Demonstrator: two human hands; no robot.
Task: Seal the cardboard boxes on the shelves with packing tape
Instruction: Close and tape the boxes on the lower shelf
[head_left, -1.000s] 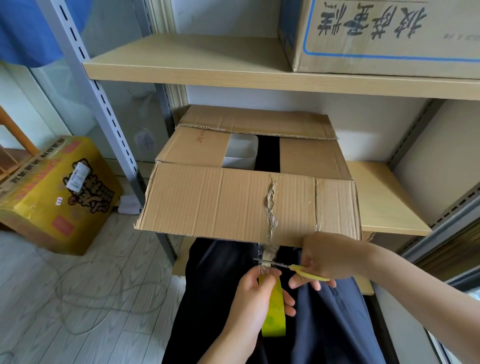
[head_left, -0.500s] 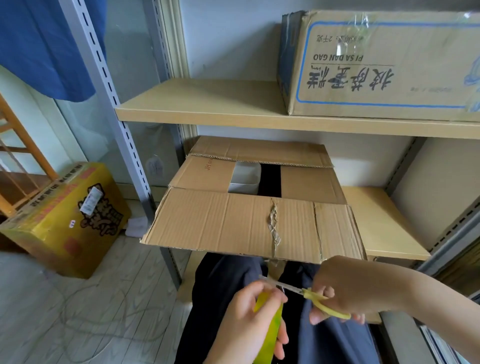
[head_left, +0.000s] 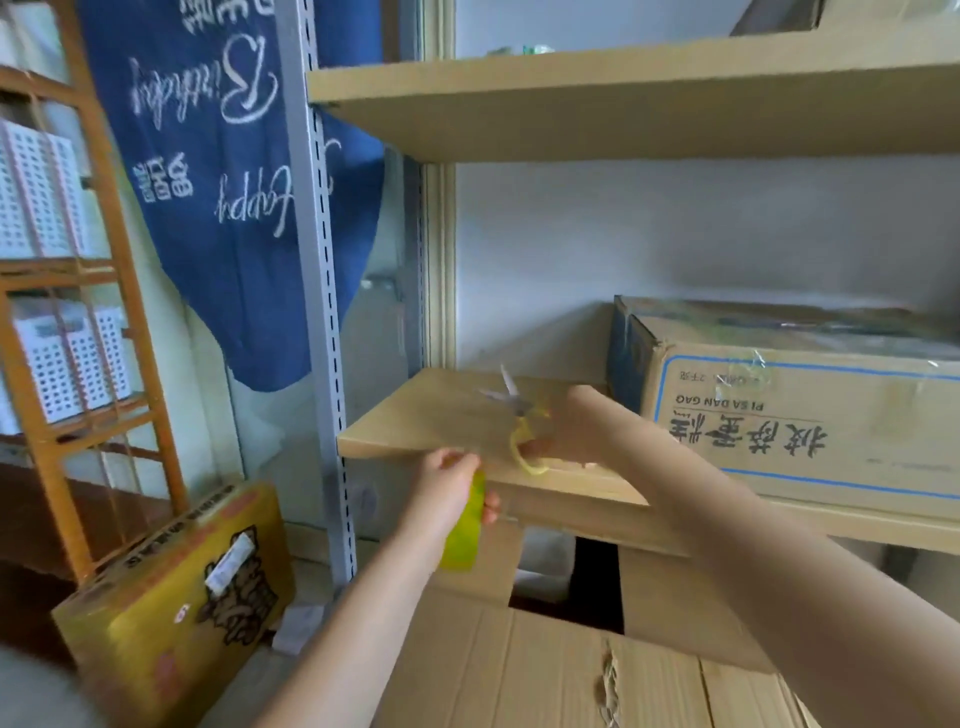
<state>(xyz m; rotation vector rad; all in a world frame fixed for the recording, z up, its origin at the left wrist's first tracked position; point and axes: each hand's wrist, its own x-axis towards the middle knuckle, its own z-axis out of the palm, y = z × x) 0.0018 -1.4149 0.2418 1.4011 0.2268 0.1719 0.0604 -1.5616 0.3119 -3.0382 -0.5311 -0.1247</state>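
2 hands at shelf edge (head_left: 415, 451), left hand (head_left: 445, 491) holding tape roll (head_left: 466, 525), right hand (head_left: 576, 431) holding scissors (head_left: 519, 415)

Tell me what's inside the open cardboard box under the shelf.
Through the gap between the open cardboard box flaps, a white container shows beside dark space. The flaps cover everything else inside.

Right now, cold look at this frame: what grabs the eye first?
Two arms reaching up to the middle shelf: the right hand holds yellow-handled scissors over the shelf board, and the left hand grips a yellow-green tape roll just below the shelf's front edge. Next, the printed cardboard box on that shelf at right, and the blue banner hanging at upper left.
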